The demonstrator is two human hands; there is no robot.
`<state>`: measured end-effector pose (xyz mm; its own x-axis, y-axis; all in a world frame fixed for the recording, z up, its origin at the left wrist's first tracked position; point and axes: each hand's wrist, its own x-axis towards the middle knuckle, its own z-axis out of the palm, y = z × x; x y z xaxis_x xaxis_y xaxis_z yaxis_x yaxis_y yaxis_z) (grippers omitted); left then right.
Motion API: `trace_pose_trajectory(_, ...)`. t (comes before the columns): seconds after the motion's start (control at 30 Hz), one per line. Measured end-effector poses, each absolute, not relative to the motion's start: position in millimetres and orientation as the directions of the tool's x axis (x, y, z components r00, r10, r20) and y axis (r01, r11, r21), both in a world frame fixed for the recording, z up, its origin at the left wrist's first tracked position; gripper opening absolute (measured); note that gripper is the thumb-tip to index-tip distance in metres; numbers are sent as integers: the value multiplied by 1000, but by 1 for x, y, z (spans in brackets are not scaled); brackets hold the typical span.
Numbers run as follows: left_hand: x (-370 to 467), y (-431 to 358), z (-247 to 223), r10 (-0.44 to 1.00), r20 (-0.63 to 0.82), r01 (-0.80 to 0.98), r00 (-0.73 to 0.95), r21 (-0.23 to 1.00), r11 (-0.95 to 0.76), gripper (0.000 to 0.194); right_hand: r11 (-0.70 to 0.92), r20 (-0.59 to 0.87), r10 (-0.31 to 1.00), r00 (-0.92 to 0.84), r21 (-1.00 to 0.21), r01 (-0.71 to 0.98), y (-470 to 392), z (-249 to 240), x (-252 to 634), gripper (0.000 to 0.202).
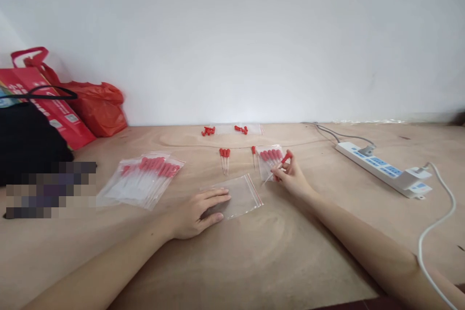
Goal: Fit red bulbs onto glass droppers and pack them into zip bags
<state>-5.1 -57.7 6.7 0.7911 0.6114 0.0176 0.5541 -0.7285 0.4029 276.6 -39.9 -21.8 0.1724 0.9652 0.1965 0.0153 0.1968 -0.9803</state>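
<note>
My left hand (205,210) lies flat with its fingers stretched over a clear zip bag (241,198), which has a red line along its seal. Between the fingertips of my right hand (290,174) is a dropper (286,158) with a red rubber bulb and a thin clear stem pointing down to the left. Just behind that hand lies a zip bag (267,174) with several red-bulbed droppers inside. A single dropper (253,152) rests left of that bag, and three droppers (224,155) lie side by side farther left.
Filled dropper bags (145,184) are piled at the left. Loose red bulbs (208,131) lie near the wall beside a flat clear bag (225,130). A white power strip (381,167) and its cable (436,223) occupy the right. Red bags (94,106) and a black bag (29,140) stand far left.
</note>
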Motion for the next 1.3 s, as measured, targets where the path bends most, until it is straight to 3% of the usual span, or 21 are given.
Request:
trace_pose_trajectory(0.13,-6,-58,7,608,17,550,794,407,-730,42,77,54,982,182,-990,-121,-54,-18,270,84)
trace_pose_trajectory(0.4,-6,-59,10,610,39,546,792,405,-734,50,18,-17,992,125,-963,-270,-55,-20,257,50)
trace_pose_trajectory(0.53,-5,-59,6,612,108,521,784,421,-742,44,-1,-18,998,53,-955,-296,-56,-22,257,36)
trace_pose_trajectory(0.67,-3,-58,2,634,171,532,754,407,-742,33,-33,-35,999,13,-988,-151,-57,-19,259,30)
trace_pose_trajectory(0.87,-1,-57,8,617,114,535,778,393,-747,50,65,67,997,-35,-997,-50,-58,-21,261,34)
trace_pose_trajectory(1.03,0,-57,10,606,98,524,790,406,-749,51,142,121,975,-189,-985,100,-57,-28,262,29)
trace_pose_trajectory(1.17,-1,-56,9,586,67,512,808,413,-753,49,250,197,960,-199,-923,291,-59,-30,258,23)
trace_pose_trajectory(1.3,-1,-57,10,601,42,534,798,411,-739,49,397,274,902,-333,-829,393,-63,-24,258,15)
